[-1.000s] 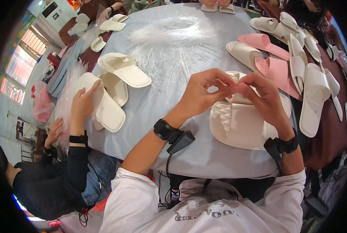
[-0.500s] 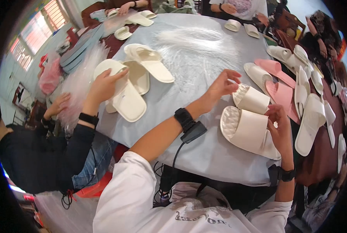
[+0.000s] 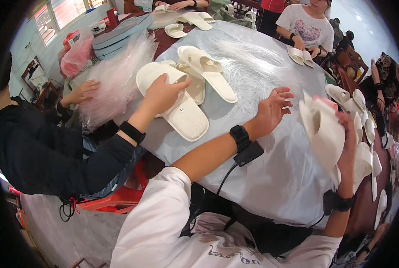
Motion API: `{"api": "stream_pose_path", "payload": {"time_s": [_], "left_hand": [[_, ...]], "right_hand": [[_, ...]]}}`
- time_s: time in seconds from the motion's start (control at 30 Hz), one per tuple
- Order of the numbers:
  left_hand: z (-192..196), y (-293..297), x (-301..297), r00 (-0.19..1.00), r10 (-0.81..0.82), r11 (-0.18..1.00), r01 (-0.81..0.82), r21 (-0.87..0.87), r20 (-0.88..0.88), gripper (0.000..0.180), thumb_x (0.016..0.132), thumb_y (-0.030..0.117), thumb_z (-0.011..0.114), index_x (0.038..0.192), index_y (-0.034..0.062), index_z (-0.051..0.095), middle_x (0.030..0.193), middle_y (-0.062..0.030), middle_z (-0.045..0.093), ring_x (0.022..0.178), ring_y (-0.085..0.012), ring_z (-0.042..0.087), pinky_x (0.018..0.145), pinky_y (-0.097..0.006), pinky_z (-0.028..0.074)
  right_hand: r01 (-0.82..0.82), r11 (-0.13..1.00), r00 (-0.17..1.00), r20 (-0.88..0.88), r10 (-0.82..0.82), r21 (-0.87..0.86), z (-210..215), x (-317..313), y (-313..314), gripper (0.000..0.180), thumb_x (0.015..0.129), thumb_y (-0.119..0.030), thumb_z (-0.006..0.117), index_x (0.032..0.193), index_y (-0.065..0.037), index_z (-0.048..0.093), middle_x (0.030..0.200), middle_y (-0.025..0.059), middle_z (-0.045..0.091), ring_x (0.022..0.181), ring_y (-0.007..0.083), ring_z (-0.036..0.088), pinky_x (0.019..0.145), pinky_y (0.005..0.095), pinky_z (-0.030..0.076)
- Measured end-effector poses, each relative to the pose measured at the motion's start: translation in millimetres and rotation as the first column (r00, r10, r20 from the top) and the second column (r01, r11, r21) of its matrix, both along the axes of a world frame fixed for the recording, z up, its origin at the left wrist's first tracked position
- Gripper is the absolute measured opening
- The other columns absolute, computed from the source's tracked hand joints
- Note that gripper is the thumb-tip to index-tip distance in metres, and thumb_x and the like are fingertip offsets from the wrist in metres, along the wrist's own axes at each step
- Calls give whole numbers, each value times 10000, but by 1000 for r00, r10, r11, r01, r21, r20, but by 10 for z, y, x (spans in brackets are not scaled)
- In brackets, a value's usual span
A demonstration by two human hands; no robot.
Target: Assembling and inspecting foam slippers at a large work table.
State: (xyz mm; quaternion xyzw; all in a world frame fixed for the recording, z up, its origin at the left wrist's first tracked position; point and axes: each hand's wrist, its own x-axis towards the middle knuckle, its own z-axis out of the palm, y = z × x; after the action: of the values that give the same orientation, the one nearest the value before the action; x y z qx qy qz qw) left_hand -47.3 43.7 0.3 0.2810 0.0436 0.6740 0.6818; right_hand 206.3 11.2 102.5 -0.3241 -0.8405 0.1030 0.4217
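Observation:
My right hand (image 3: 349, 134) is closed round the side of a cream slipper (image 3: 327, 134), raised and tilted at the table's right side. A second cream sole shows against it, so it seems to be a pair pressed together. My left hand (image 3: 273, 111) hovers over the table to the left of the slippers, fingers loosely curled and apart, with nothing in it. A bit of a pink slipper (image 3: 325, 102) shows behind the raised pair. To the left, a co-worker's hand (image 3: 161, 94) rests on a cream slipper (image 3: 186, 114) beside other cream slippers (image 3: 210, 76).
Clear plastic bags (image 3: 248, 56) lie spread across the grey-covered table (image 3: 271, 174). The co-worker's other hand touches a stack of clear bags (image 3: 114, 85). More cream slippers (image 3: 364, 163) line the right side. Across the table, another person holds white slippers (image 3: 301, 57).
The cream pair lay flat on the table; my right hand has lifted it and tipped it up. My left hand has come away from the slippers. The whole view has shifted.

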Motion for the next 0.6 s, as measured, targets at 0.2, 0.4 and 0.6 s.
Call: {"api": "stream_pose_path", "payload": {"time_s": [0.2, 0.4, 0.6], "left_hand": [[-23, -67, 137, 995, 35, 986, -50, -161, -91, 283, 1032, 355, 526, 1200, 144, 612, 1080, 8, 670, 959, -148, 613, 815, -330, 493], [-864, 541, 320, 959, -245, 968, 236, 83, 142, 472, 1051, 466, 540, 1405, 154, 526, 1377, -8, 616, 1243, -209, 613, 1089, -435, 502], [-762, 511, 118, 915, -277, 958, 287, 11, 293, 561, 1084, 534, 380, 1198, 28, 592, 938, -115, 644, 800, -259, 576, 784, -422, 496]], "right_hand": [[-152, 979, 983, -125, 135, -139, 398, -1272, 426, 434, 836, -10, 722, 1245, -80, 594, 1121, 86, 675, 1088, 173, 621, 950, 322, 485], [-278, 938, 924, -326, 201, -208, 84, -2518, 1035, 382, 806, -23, 669, 1185, -38, 620, 961, 138, 698, 841, 218, 707, 726, 369, 570], [-144, 989, 971, -197, 135, -32, -458, -3117, 1122, 367, 856, -66, 699, 1204, -6, 598, 874, 104, 700, 772, 177, 699, 662, 340, 562]]}}
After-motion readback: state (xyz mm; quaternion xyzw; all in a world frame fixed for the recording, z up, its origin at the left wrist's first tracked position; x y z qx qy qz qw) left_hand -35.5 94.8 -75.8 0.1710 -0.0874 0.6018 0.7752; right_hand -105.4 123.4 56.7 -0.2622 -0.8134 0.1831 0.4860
